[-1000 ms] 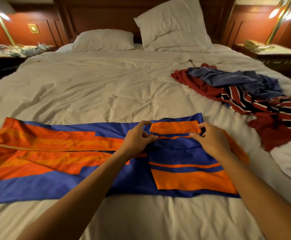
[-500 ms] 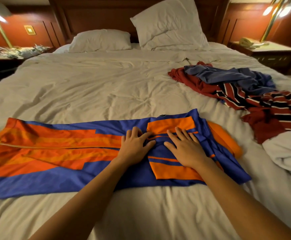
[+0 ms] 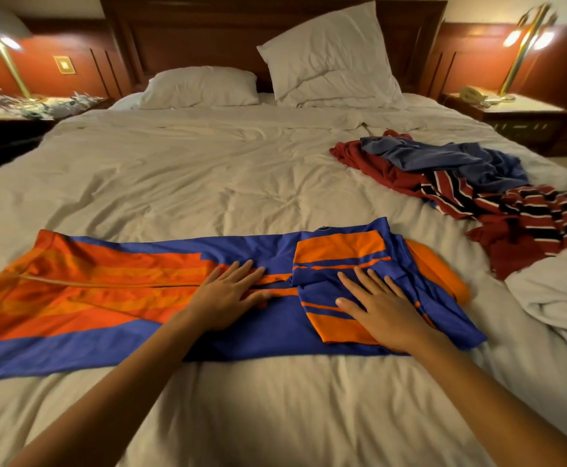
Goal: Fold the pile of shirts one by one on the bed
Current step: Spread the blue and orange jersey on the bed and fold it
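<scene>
Under flat fingers (image 3: 238, 269) lies the shirt (image 3: 106, 298).

The only view comes from a wide-angle camera worn on the person's head, looking forward and down along the bed (image 3: 241, 170) from its near end toward the headboard (image 3: 207, 32). It sits close, so both forearms (image 3: 133, 382) rise from the bottom edge and the left hand (image 3: 231, 298) and right hand (image 3: 381, 313) lie just below centre. The wide lens takes in the bed's full width, reaching the left nightstand (image 3: 22, 121) and the right nightstand (image 3: 518, 112) at the side edges.
</scene>
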